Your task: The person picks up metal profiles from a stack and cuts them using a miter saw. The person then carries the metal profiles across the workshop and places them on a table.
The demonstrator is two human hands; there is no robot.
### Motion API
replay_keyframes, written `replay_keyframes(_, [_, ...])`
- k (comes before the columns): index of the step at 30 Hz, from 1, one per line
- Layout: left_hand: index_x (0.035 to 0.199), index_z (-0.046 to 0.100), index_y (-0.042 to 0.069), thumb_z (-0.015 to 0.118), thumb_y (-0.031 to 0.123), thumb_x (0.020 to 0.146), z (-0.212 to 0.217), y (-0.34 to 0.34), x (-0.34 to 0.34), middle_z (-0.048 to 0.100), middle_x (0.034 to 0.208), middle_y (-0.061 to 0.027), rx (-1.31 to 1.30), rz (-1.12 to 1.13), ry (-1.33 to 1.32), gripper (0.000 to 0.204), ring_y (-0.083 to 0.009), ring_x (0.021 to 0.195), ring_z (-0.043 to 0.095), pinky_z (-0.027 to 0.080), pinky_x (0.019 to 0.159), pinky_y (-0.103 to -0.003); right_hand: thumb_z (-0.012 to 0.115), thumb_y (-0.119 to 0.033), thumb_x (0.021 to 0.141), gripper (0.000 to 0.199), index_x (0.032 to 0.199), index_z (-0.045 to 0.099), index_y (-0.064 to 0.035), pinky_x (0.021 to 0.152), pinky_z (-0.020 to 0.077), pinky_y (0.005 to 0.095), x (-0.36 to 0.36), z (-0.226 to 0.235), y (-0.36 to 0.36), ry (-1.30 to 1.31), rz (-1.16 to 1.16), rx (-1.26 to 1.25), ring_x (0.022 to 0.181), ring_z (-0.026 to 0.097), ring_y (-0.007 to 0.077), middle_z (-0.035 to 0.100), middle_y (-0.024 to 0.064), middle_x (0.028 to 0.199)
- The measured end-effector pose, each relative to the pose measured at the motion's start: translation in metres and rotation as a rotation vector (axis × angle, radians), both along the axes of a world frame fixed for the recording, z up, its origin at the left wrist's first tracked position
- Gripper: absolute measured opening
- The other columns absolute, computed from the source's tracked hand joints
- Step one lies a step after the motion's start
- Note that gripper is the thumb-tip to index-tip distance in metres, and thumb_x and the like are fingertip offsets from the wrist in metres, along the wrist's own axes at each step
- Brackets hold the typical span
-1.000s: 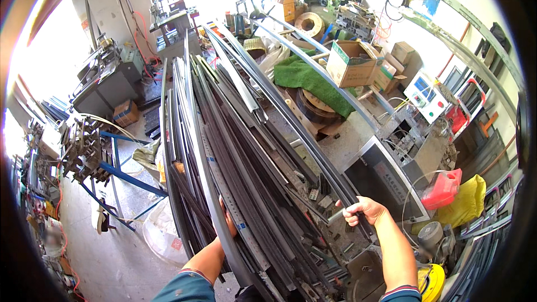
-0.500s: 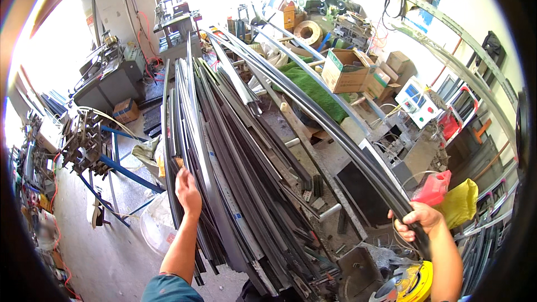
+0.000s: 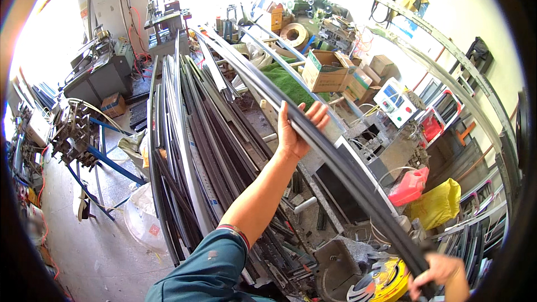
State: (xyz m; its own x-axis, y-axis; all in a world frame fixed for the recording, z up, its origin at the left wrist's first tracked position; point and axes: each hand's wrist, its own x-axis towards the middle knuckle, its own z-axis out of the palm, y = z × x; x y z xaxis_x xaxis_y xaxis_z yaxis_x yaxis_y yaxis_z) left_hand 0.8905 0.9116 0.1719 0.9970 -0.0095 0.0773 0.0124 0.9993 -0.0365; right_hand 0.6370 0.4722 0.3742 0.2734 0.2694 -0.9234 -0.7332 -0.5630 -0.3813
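Lifted since a moment ago, the long dark metal strip (image 3: 335,156) now rides above the stacked profiles (image 3: 190,151). Right hand (image 3: 439,274) clenches its near end; left hand (image 3: 296,128) cups it midway, fingers loose. Level, steady support should prevent snagging.

A single head-worn fisheye view looks steeply down and forward over a stack of long metal profiles (image 3: 190,151), which runs away from the viewer through the middle of the picture. The camera sits close above the stack: the person's own forearms enter from the lower edge, the left hand (image 3: 296,131) just beyond the stack's near half, the right hand (image 3: 439,274) at the lower right rim. Straight edges bow toward the rim. No second view shares the scene.
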Motion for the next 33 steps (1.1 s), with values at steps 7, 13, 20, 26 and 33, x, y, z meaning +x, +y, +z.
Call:
replay_keyframes(7, [0.086,0.055,0.004,0.072,0.017,0.092,-0.024,-0.030,-0.009,0.055,0.071,-0.0066,0.557,0.056,0.681,0.022,-0.0197,0.054,0.055,0.050,0.049,-0.038,0.082,-0.025,0.083,0.048,0.122,0.066,-0.0011,0.072,0.0579,0.0320,-0.066,-0.075,-0.009,-0.261,-0.080,0.070,0.080,0.071,0.0178,0.072,0.0074,0.101])
replay_keyframes(13, [0.090,0.062,-0.010,0.074,0.020,0.091,-0.092,0.007,-0.012,0.065,0.069,-0.0170,1.133,0.096,0.846,0.032,-0.0272,0.056,0.065,0.056,0.052,-0.046,0.077,-0.017,0.093,0.040,0.130,0.064,-0.0089,0.078,0.0586,0.0338,-0.071,-0.165,0.001,0.064,-0.149,0.185,0.091,0.070,0.0177,0.070,0.0027,0.100])
replay_keyframes(20, [0.124,0.055,-0.012,0.078,0.035,0.094,-0.095,0.015,-0.021,0.070,0.116,-0.0267,1.745,0.193,1.078,0.060,-0.0367,0.104,0.073,0.061,0.082,-0.052,0.085,-0.034,0.090,0.082,0.146,0.035,-0.0008,0.087,0.0569,0.0307,-0.047,-0.173,0.045,-0.110,0.338,0.124,0.106,0.068,0.0137,0.070,0.0095,0.117])
replay_keyframes(26, [0.134,0.038,-0.011,0.082,0.042,0.090,-0.117,0.016,-0.015,0.062,0.132,-0.0312,1.818,0.068,1.006,0.082,-0.0386,0.118,0.068,0.058,0.095,-0.048,0.080,-0.018,0.092,0.061,0.143,0.049,-0.0052,0.066,0.0580,0.0297,-0.093,-0.211,0.056,-0.651,0.101,0.288,0.073,0.070,0.0156,0.069,0.0035,0.085])
replay_keyframes(33, [0.120,0.047,-0.009,0.076,0.026,0.097,-0.103,0.022,0.000,0.066,0.087,-0.0183,1.292,0.121,0.864,0.051,-0.0274,0.065,0.069,0.061,0.056,-0.045,0.093,-0.049,0.075,0.116,0.146,0.033,0.0215,0.088,0.0568,0.0312,-0.058,-0.183,0.050,-0.679,0.452,-0.249,0.090,0.075,0.0238,0.077,0.0187,0.095])
